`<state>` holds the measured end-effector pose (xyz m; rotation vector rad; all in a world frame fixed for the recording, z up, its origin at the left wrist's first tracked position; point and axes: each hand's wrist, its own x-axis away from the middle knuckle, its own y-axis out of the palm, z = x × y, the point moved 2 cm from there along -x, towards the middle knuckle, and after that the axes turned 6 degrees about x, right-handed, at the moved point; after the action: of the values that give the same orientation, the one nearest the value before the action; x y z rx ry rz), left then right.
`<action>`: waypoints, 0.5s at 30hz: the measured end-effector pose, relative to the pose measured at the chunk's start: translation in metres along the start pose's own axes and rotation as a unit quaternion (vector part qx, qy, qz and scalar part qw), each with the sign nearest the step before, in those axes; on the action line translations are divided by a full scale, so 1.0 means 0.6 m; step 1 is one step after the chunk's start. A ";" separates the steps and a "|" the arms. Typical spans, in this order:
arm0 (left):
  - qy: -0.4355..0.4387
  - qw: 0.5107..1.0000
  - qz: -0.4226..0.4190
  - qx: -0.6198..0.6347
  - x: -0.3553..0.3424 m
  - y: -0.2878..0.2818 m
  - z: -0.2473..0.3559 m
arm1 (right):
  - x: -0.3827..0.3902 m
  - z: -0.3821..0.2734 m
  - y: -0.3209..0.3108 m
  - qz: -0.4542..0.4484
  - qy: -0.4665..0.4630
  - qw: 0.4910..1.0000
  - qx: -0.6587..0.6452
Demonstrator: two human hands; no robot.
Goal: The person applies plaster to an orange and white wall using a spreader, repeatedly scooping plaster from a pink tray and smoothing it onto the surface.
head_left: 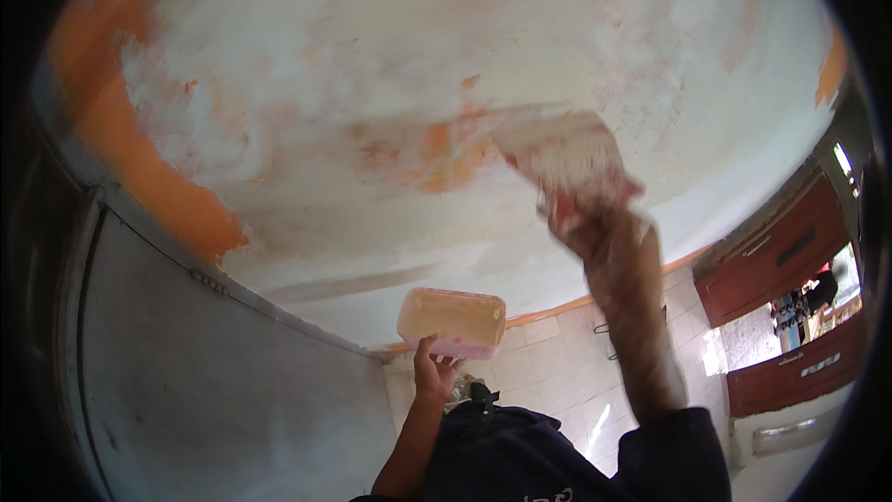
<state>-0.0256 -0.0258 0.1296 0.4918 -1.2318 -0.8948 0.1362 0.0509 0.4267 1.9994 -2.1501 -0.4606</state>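
My right hand, smeared by motion, grips a broad putty knife by its reddish handle. Its wide, off-white coated blade is up against the wall, or very close to it. White filler covers most of that wall, with orange paint showing at the left and a smaller orange patch just left of the blade. Lower down, my left hand holds a shallow rectangular tub from below, thumb over the near rim. The tub is cream inside and pinkish outside; how much filler it holds I cannot tell.
A grey door stands close on the left. Pale floor tiles lie below the wall. To the right are reddish-brown door leaves around a bright doorway, with a dark shape in it.
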 end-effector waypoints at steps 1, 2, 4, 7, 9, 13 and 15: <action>-0.003 1.000 0.001 0.002 -0.003 -0.005 0.002 | 0.016 0.039 -0.017 0.037 0.012 0.999 0.006; 0.002 1.000 0.007 0.001 -0.001 -0.006 0.005 | 0.034 0.080 -0.036 0.058 0.034 0.997 0.027; 0.004 1.000 0.009 -0.003 0.006 0.008 -0.002 | 0.043 0.153 -0.086 0.114 0.095 0.989 0.023; -0.003 1.000 0.009 0.000 0.003 0.005 -0.007 | 0.006 0.246 -0.138 0.173 0.172 0.970 0.022; 0.005 1.000 0.019 -0.006 0.009 0.017 -0.007 | -0.042 0.284 -0.161 0.188 0.170 0.967 0.023; -0.011 1.000 0.003 -0.009 0.002 0.016 -0.013 | -0.175 0.220 -0.154 0.126 0.035 0.983 0.132; -0.005 1.000 0.007 -0.010 0.000 0.010 -0.004 | -0.209 0.139 -0.092 0.072 0.023 0.993 0.089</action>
<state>-0.0213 -0.0227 0.1337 0.4623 -1.2325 -0.8968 0.1715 0.1815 0.3405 1.9008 -2.3609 -0.2059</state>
